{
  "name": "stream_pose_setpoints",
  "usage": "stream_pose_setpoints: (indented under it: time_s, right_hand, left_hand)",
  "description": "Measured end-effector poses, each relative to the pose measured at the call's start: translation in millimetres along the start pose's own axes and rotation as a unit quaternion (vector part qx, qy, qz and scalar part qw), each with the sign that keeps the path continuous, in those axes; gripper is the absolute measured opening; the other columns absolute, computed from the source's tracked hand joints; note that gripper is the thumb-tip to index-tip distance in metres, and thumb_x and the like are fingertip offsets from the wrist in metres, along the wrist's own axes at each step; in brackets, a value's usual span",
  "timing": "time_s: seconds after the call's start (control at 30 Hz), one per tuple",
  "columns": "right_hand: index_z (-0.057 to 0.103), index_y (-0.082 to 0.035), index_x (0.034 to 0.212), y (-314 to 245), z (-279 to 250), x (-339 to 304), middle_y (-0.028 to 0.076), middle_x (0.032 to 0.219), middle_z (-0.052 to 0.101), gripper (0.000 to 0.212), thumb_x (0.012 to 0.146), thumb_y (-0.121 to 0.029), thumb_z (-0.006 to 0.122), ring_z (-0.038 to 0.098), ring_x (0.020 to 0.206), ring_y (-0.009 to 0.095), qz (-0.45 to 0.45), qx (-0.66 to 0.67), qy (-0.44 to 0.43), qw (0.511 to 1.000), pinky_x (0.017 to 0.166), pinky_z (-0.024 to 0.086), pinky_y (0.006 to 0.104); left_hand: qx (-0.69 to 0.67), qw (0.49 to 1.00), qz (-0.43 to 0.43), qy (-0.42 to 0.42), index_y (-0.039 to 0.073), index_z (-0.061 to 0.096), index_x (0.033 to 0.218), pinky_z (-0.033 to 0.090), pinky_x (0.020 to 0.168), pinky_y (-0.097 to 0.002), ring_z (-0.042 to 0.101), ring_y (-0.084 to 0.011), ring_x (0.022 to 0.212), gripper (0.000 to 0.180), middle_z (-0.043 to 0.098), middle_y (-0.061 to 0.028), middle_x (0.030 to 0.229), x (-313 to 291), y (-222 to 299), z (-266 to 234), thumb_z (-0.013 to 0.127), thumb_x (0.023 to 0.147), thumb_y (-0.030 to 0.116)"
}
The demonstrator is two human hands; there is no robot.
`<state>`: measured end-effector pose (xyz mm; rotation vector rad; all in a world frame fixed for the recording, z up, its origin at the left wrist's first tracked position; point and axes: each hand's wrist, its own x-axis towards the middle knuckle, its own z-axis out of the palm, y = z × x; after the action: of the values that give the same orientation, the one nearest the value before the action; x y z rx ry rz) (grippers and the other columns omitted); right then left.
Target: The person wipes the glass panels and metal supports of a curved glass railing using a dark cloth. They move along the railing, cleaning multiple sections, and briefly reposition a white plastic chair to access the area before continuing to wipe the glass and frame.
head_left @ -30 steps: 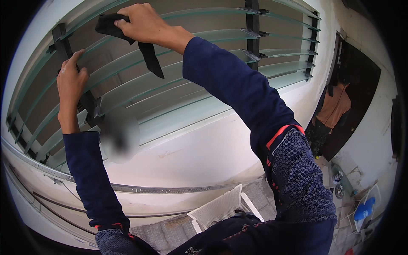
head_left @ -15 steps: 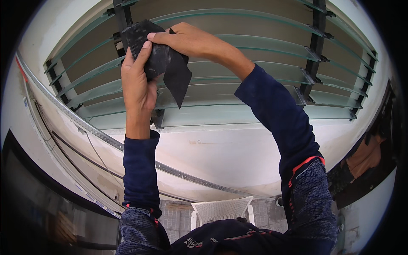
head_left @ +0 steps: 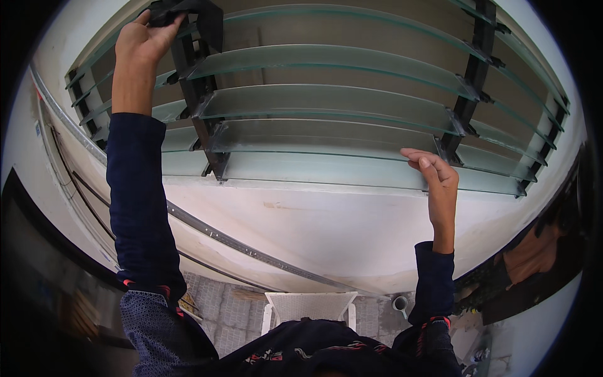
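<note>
High at the left, my left hand (head_left: pixel 143 43) is closed on a black cloth (head_left: pixel 210 22), whose loose corner hangs over a dark upright frame of the louvre window. Glass slats (head_left: pixel 339 58) run across in tilted rows, clamped in dark metal holders (head_left: pixel 466 107). Lower right, my right hand (head_left: pixel 438 178) holds nothing, its fingers loosely bent and stretched toward the edge of a low glass slat (head_left: pixel 326 136). Whether those fingertips touch the glass, I cannot tell.
Below the window is a white wall (head_left: pixel 314 220), with a perforated metal rail (head_left: pixel 232 242) running slantwise in front of it. A white woven chair (head_left: pixel 311 305) stands below me on grey paving. A cup-like container (head_left: pixel 400 304) is to its right.
The cloth, held by both hands before, is now in my left hand alone, raised to the upper left. My right hand has let go and come down to the lower right.
</note>
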<state>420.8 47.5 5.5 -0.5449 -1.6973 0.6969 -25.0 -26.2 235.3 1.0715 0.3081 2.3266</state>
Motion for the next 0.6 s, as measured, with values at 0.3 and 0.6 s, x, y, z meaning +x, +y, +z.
stream_pose_setpoints:
  time_s: [0.3,0.6]
  right_hand:
    - [0.065,0.003,0.096,60,-64,-94,0.015,0.095,0.069,0.027,0.098,-0.022,0.053,0.066,0.093,0.022,0.15,0.151,0.129,0.968,0.083,0.053,0.0322]
    - [0.063,-0.005,0.098,108,-126,-228,0.007,0.092,0.069,0.023,0.097,-0.027,0.057,0.065,0.084,0.015,0.287,0.169,0.325,0.885,0.075,0.053,0.0289]
  left_hand:
    - [0.031,0.989,0.012,0.145,0.008,0.042,0.136,0.037,0.106,-0.0455,0.045,-0.0324,0.127,0.046,0.05,-0.0205,0.133,114,-54,-23,0.038,0.099,0.034]
    - [0.925,0.375,0.062,0.011,0.017,0.055,0.132,0.038,0.104,-0.0322,0.054,-0.0204,0.12,0.053,0.062,-0.01,0.126,126,-73,4,0.055,0.089,0.048]
